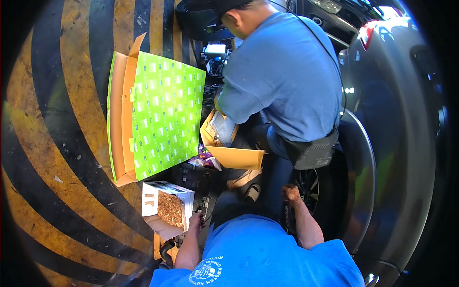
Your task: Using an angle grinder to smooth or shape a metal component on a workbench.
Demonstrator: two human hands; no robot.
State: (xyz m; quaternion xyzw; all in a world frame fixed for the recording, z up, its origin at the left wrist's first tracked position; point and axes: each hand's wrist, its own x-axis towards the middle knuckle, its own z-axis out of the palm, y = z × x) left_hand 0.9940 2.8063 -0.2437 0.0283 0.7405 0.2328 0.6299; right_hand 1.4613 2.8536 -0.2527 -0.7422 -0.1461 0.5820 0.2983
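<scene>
Hands work low beside the dark car wheel [311, 189]: right hand [290, 193] fisted at the tyre, grip contents unclear; left hand [195, 222] rests by the white carton of brown granules [168, 206], near left, its fingers hidden.

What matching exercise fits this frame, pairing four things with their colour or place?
Things:
1. flat box
2. small box
3. left hand
4. right hand

Descriptions:
A. by the car wheel
B. bright green, lying open on the striped floor
C. white, holding brown material
D. beside the small box

Pairs: 1-B, 2-C, 3-D, 4-A
</scene>
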